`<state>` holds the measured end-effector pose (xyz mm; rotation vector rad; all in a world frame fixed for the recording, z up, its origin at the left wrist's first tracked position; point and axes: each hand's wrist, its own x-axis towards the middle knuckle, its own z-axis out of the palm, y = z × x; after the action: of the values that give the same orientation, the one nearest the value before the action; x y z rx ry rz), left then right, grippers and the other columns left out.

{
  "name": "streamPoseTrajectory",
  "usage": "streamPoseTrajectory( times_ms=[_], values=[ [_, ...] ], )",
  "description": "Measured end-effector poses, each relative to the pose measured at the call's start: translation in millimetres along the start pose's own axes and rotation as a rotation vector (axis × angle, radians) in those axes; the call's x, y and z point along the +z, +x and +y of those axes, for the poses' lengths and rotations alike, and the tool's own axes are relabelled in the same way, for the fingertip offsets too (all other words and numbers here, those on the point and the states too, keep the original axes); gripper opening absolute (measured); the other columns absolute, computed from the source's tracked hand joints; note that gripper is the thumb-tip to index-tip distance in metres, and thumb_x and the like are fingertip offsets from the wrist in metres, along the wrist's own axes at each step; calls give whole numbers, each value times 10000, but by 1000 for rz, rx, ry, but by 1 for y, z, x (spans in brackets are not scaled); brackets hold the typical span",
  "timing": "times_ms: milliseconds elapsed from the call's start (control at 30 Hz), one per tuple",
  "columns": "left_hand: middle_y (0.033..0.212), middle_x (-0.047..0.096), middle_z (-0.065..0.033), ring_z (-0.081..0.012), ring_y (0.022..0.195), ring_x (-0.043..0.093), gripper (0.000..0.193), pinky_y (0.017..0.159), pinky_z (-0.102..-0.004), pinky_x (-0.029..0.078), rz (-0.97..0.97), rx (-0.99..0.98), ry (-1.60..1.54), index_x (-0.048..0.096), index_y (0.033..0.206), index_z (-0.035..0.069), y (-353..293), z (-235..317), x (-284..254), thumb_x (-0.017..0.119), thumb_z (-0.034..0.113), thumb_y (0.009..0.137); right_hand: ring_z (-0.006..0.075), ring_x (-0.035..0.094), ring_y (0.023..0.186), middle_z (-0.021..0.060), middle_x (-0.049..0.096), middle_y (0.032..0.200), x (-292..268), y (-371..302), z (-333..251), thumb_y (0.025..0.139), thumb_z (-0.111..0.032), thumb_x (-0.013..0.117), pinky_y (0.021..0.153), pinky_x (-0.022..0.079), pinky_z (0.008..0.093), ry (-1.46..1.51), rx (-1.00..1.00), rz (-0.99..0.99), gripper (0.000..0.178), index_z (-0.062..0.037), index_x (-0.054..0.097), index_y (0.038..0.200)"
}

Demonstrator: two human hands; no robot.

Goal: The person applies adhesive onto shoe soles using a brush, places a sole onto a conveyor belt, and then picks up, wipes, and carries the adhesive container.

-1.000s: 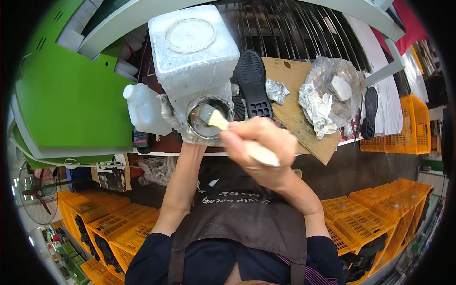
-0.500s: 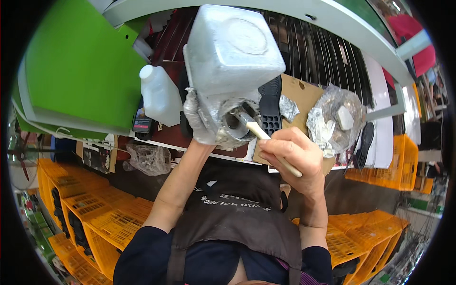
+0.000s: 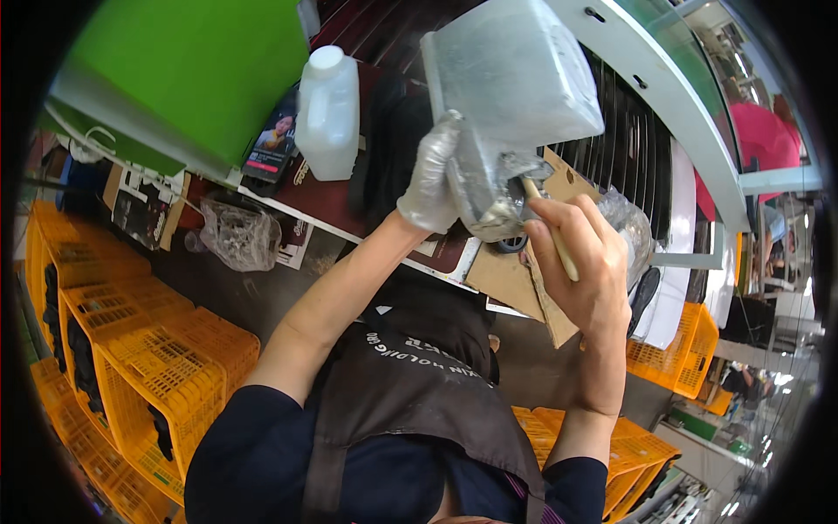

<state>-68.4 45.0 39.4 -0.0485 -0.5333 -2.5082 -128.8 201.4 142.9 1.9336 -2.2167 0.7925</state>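
The plastic jug (image 3: 515,79) hangs tilted above the bench (image 3: 327,203), my left hand (image 3: 432,179) gripping its side. My right hand (image 3: 594,271) pinches the brush (image 3: 567,260), its bristles hidden at the crusted opening. The jug has just swung away from the white bottle (image 3: 327,127), its opening turning from view, so I can't judge the bristles' load. Cardboard (image 3: 506,284) lies lower.
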Motion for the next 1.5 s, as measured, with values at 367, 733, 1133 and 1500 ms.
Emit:
streamPoseTrajectory(
  times_ms=[367, 733, 1133, 1500],
  values=[
    [1240, 536, -117, -223, 1134, 535, 517, 995, -378, 440, -167, -58, -150, 396, 1336, 36, -5, -1, -10, 438, 403, 973, 224, 543, 568, 79, 541, 703, -17, -4, -40, 748, 19, 709, 513, 430, 334, -108, 97, 0, 215, -42, 639, 942],
    [1251, 530, -114, -229, 1130, 539, 529, 994, -382, 441, -105, -29, -255, 397, 1338, 50, -2, 4, -2, 388, 437, 977, 257, 569, 645, 98, 527, 767, -2, 25, -24, 767, -64, 722, 572, 452, 359, -98, -4, -75, 208, -50, 628, 952],
    [1313, 464, -158, -319, 1196, 480, 702, 996, -502, 429, 39, -226, -618, 381, 1371, 101, -4, 18, 10, 428, 605, 885, 196, 553, 626, 79, 568, 725, -43, 48, -38, 714, 19, 739, 564, 444, 291, 24, 70, -65, 216, -23, 674, 915],
    [1092, 580, -145, -294, 1059, 560, 771, 926, -484, 467, -381, -310, -595, 489, 1255, 27, -2, 13, -1, 248, 662, 890, 215, 536, 644, 63, 533, 734, -69, 51, -19, 681, 0, 765, 573, 434, 310, 202, -53, -224, 275, -57, 677, 935]
  ],
)
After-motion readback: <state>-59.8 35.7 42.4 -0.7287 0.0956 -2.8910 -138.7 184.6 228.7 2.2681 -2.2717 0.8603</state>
